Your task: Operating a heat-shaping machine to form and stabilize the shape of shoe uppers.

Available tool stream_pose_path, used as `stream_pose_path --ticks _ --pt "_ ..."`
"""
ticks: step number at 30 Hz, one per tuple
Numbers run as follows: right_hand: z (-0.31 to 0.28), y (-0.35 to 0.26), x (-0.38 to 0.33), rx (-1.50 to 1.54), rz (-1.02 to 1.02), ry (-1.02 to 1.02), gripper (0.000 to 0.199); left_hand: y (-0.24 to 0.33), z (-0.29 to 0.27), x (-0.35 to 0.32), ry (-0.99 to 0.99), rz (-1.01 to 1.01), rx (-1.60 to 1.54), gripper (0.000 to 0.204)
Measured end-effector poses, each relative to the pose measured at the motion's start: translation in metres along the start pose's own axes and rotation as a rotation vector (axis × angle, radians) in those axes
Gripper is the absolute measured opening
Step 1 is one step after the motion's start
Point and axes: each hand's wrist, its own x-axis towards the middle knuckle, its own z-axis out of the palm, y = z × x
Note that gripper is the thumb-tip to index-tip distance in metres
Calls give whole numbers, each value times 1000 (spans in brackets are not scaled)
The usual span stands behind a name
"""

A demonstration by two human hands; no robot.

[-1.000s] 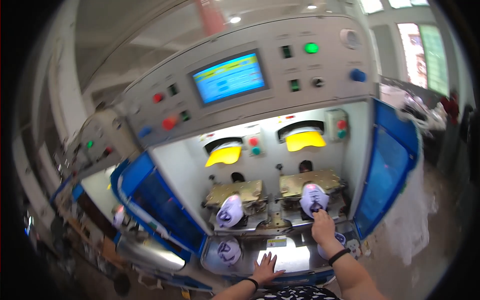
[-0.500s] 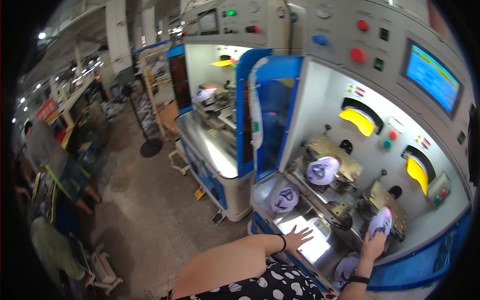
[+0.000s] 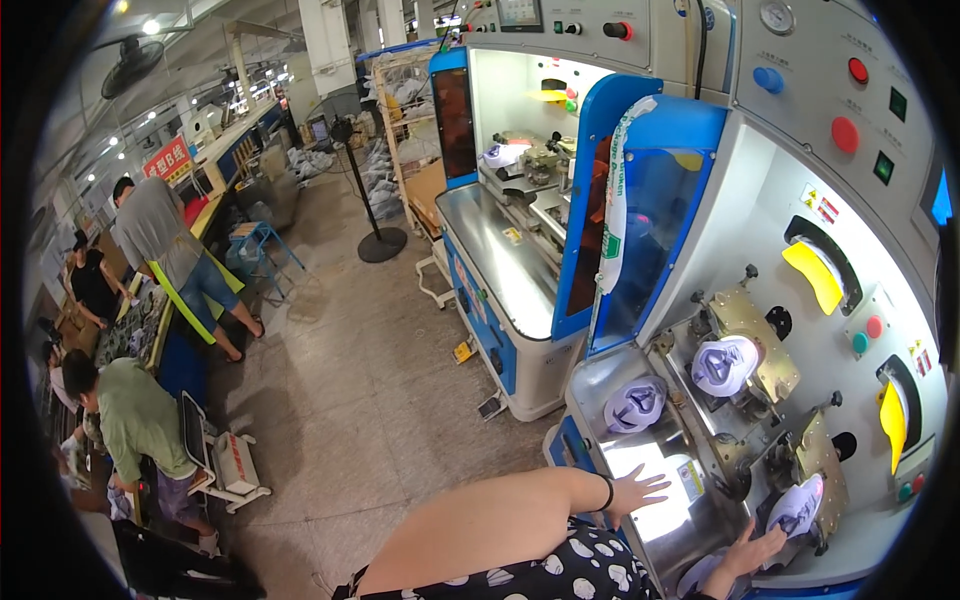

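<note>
The pale cap [image 3: 797,508] on the nearest mould sits low at the right of the machine, and my right hand [image 3: 752,549] lies against its lower left edge, fingers stretched toward the fabric; I cannot tell whether they pinch it or only touch, since the hand is small and near the warped rim. Below it, another pale cap [image 3: 697,578] is partly cut off by my arm and the frame's edge. My left hand [image 3: 632,492] rests flat, fingers spread, on the shiny steel counter [image 3: 655,470] of the machine, a dark band on the wrist. Up the counter lie two more caps: one [image 3: 634,403] loose on the steel, one [image 3: 724,365] fitted on the second mould. The brass-coloured clamp plates [image 3: 752,330] around the moulds are hard to read in detail. Above them, yellow guards [image 3: 812,274] and coloured push buttons [image 3: 845,134] run off the right rim. A blue door [image 3: 650,210] stands open beside the bay. Far left, people [image 3: 140,420] work at benches, half lost in the dark border.
</note>
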Motion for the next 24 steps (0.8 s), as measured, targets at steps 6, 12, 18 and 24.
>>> stream_pose_path --ticks 6,12,18,24 --pt "-5 -4 12 25 -8 62 33 -8 7 1 40 15 1 133" --pt "-41 -34 38 -65 -209 164 26 -12 22 3 161 26 -85 104" --pt "-17 -21 25 -74 -187 215 29 -8 12 1 122 11 -79 74" --pt "-2 -14 26 -44 -255 308 28 -10 21 4 161 26 -99 68"
